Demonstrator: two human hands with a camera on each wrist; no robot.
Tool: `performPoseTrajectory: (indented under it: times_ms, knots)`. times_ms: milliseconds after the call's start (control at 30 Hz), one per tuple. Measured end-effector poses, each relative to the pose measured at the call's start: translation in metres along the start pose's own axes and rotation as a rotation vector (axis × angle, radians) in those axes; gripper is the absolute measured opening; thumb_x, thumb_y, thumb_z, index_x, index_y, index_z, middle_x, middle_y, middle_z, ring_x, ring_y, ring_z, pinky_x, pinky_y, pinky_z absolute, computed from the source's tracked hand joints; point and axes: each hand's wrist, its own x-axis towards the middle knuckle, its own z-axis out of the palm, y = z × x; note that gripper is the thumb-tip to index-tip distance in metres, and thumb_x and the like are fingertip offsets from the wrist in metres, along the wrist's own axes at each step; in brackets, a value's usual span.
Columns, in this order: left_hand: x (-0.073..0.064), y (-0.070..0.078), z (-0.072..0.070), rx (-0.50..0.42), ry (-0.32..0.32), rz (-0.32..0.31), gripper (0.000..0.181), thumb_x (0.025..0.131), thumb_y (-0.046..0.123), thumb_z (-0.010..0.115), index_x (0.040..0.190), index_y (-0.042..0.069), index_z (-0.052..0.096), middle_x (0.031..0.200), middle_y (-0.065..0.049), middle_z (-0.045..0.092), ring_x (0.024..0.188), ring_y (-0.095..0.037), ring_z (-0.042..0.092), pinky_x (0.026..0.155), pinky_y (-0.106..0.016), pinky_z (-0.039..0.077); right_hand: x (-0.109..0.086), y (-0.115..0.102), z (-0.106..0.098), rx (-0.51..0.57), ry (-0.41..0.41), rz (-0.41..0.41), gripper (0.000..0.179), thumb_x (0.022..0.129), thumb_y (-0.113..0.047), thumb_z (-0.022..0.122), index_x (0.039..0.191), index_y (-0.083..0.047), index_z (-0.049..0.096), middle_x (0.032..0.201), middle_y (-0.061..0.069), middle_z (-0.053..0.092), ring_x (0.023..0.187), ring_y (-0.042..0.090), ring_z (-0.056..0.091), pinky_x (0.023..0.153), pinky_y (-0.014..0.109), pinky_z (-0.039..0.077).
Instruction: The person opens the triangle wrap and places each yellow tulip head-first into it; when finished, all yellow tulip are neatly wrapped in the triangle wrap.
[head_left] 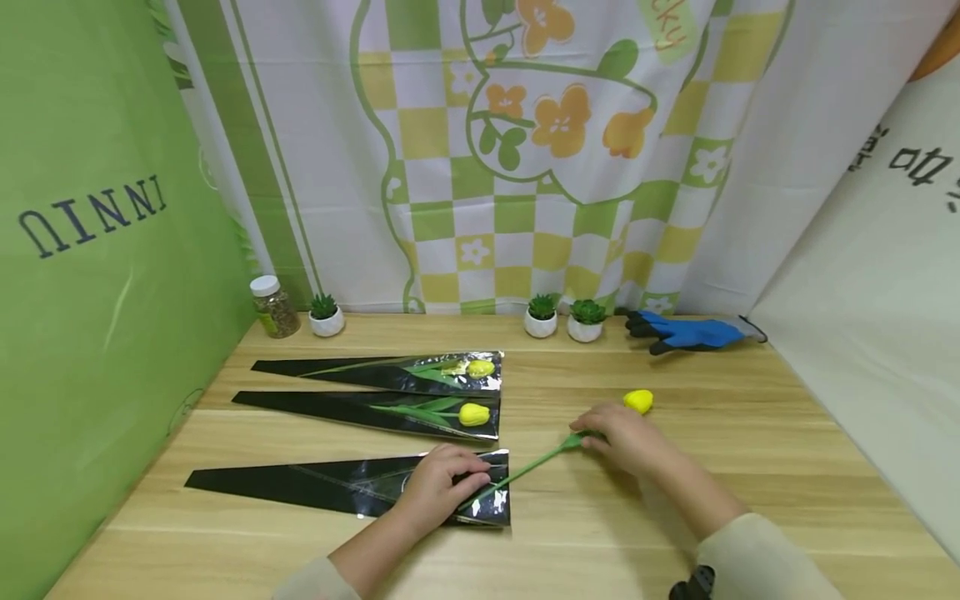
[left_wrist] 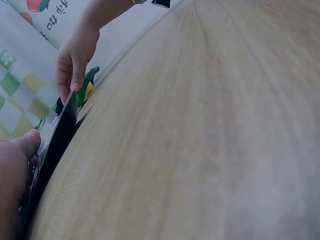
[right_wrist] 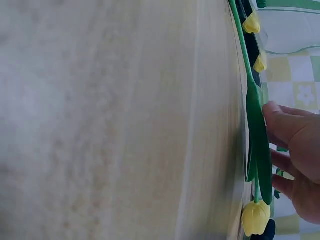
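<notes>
My right hand (head_left: pixel 622 433) pinches a yellow artificial tulip (right_wrist: pixel 259 145) by its green leaves, the bloom pointing away to the right. Its stem slants down left, and the lower end overlaps the wide end of a flower sleeve (head_left: pixel 322 487), black with a clear front. Near that wide end my left hand (head_left: pixel 442 483) holds the sleeve, thumb on the clear film in the left wrist view. Behind it lie two more sleeves, a middle one (head_left: pixel 315 406) and a far one (head_left: pixel 300 367), each with a yellow tulip inside.
Along the back of the wooden table (head_left: pixel 600 533) stand a jar with a white lid (head_left: pixel 275 308) and small potted succulents, one on the left (head_left: pixel 326 317) and two near the middle (head_left: pixel 542 317). A blue and black glove (head_left: pixel 693 332) lies at the back right.
</notes>
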Motion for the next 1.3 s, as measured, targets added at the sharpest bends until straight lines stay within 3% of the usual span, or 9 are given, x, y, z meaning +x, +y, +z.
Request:
performPoseTrajectory:
  times_ms: [200, 700, 1000, 1300]
  knots:
    - [0.002, 0.001, 0.000, -0.004, 0.014, 0.012, 0.014, 0.087, 0.022, 0.074, 0.098, 0.015, 0.078, 0.100, 0.002, 0.074, 0.097, -0.015, 0.065, 0.088, -0.032, 0.054, 0.003, 0.005, -0.001, 0.035, -0.080, -0.023, 0.023, 0.088, -0.013, 0.071, 0.111, -0.010, 0.073, 0.108, 0.006, 0.072, 0.103, 0.030, 0.065, 0.094, 0.050, 0.052]
    - [0.002, -0.001, -0.003, 0.043, 0.026, 0.061, 0.015, 0.088, 0.021, 0.072, 0.100, 0.014, 0.078, 0.100, 0.001, 0.073, 0.096, -0.016, 0.064, 0.087, -0.031, 0.054, -0.002, 0.000, 0.005, 0.004, -0.072, -0.027, 0.021, 0.086, -0.022, 0.075, 0.104, -0.012, 0.073, 0.098, 0.001, 0.068, 0.094, 0.022, 0.061, 0.086, 0.043, 0.052]
    - [0.003, 0.003, -0.006, 0.062, 0.026, 0.042, 0.016, 0.088, 0.024, 0.073, 0.100, 0.015, 0.078, 0.100, 0.002, 0.073, 0.097, -0.014, 0.064, 0.088, -0.030, 0.054, -0.005, -0.026, 0.014, 0.064, -0.072, 0.034, 0.018, 0.086, -0.025, 0.076, 0.100, -0.014, 0.073, 0.090, -0.008, 0.063, 0.079, 0.005, 0.056, 0.069, 0.026, 0.052]
    - [0.002, 0.002, -0.005, 0.083, 0.033, 0.061, 0.016, 0.088, 0.023, 0.073, 0.100, 0.013, 0.078, 0.100, 0.000, 0.074, 0.096, -0.016, 0.064, 0.087, -0.031, 0.054, -0.002, -0.053, 0.022, 0.078, -0.066, 0.002, 0.020, 0.084, -0.028, 0.076, 0.099, -0.014, 0.073, 0.088, -0.009, 0.062, 0.074, 0.001, 0.050, 0.064, 0.022, 0.048]
